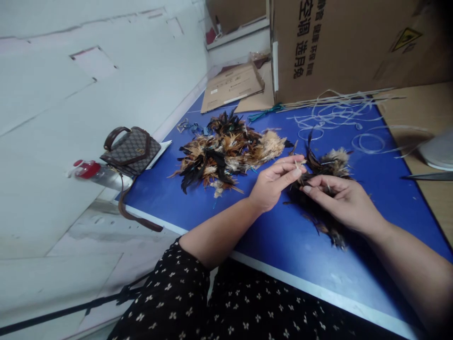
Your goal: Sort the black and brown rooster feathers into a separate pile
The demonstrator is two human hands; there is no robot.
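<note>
Both hands meet above the right half of the blue table. My left hand [274, 183] pinches the pale end of a feather between thumb and fingertips. Close beside it, my right hand [341, 200] has its thumb and forefinger pressed together on dark feathers, whose tips are partly hidden by the fingers. Under and behind the right hand lies a loose pile of dark feathers [327, 226], with a grey fluffy tuft at its far side. To the left of my hands spreads a bigger heap of brown, black and cream feathers [226, 153].
A handbag [136, 151] and a red-capped bottle [106, 175] stand at the table's left edge. Flat cardboard [231, 87] and a large carton [347, 52] sit at the back. Tangled white strapping [327, 113] lies before the carton; a pointed blade [430, 176] is at right.
</note>
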